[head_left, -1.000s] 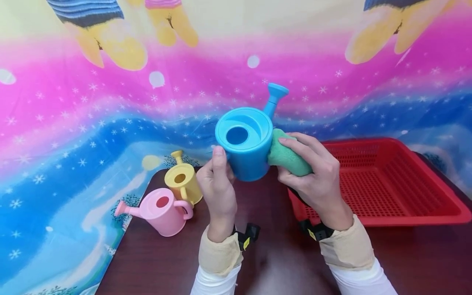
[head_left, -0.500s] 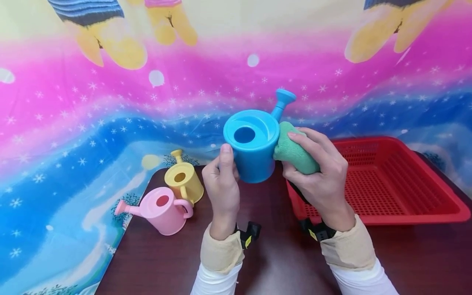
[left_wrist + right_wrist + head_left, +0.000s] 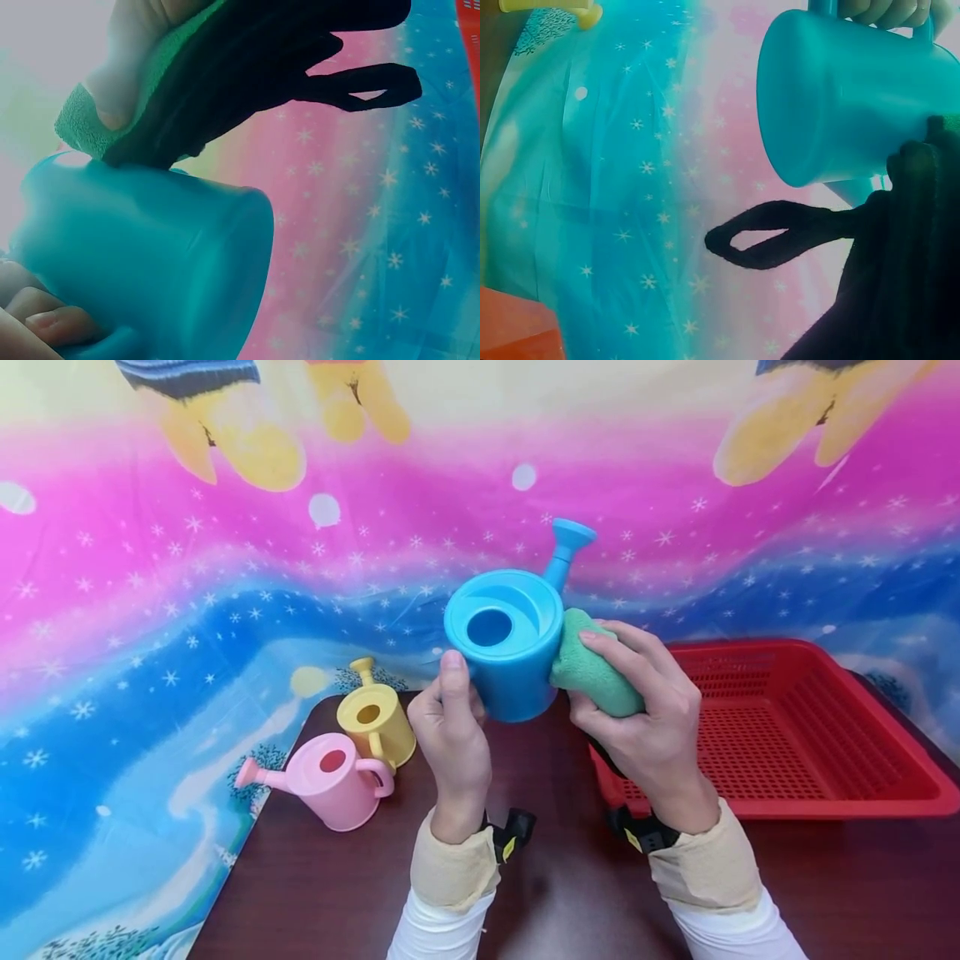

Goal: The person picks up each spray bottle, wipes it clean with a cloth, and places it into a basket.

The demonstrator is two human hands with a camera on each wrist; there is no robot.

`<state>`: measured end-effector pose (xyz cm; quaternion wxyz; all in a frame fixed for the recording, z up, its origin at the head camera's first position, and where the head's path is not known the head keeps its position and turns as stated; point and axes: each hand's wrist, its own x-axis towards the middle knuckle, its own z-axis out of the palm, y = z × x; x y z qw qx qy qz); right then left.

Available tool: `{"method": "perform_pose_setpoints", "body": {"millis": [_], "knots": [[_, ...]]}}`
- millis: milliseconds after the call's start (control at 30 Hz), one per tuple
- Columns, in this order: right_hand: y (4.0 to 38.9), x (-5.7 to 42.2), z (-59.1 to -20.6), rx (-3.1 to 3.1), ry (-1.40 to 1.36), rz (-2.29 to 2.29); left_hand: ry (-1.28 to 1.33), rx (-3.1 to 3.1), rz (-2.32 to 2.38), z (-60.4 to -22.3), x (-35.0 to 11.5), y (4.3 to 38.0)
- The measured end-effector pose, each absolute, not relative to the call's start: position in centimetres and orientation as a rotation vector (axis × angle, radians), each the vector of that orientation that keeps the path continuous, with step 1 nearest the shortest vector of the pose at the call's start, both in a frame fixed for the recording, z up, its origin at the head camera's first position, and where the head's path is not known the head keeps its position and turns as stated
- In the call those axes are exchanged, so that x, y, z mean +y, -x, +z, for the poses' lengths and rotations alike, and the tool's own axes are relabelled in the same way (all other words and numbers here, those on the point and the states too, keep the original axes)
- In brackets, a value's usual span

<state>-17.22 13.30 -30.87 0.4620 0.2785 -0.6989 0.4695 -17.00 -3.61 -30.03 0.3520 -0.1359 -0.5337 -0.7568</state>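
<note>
A blue watering can (image 3: 517,677) is held up above the table, its spout pointing away to the upper right. My left hand (image 3: 453,752) grips it by the handle, thumb on top; the right wrist view shows the fingers (image 3: 889,11) curled through that handle. My right hand (image 3: 645,718) holds a folded green terry cloth (image 3: 600,672) against the can's right side, below the spout. In the left wrist view the cloth's other side is black (image 3: 225,82), with a hanging loop (image 3: 367,86). The can's near side is partly hidden by the left hand.
On the left of the dark wooden table (image 3: 540,885) stand a pink watering can (image 3: 337,785) and, behind it, a yellow watering can (image 3: 386,727). A red perforated basket (image 3: 825,810) sits at the right. A printed backdrop (image 3: 225,543) hangs behind the table.
Both hands, with the blue can and the green cloth, shift right and slightly down, then back up a little. The cloth stays at the can's side; both grips are unchanged.
</note>
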Motion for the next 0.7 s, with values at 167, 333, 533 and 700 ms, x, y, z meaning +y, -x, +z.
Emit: {"method": "perform_pose_setpoints", "body": {"millis": [167,333,533,700], "knots": [[17.36,13.22,-31.01,-1.753,-0.696,1.135,0.342,-1.334,-1.965,-29.88,-3.53,16.94],[17.49,13.07,-31.19,-1.783,-0.710,1.113,0.342,-1.287,-1.961,-29.95,-3.61,17.01],[17.57,12.81,-31.53,-1.835,-0.710,1.086,0.351,-1.219,-1.945,-29.99,-3.77,17.06],[17.63,12.69,-31.83,-1.897,-0.706,1.056,0.366,-1.164,-1.934,-29.93,-3.86,17.07]]}}
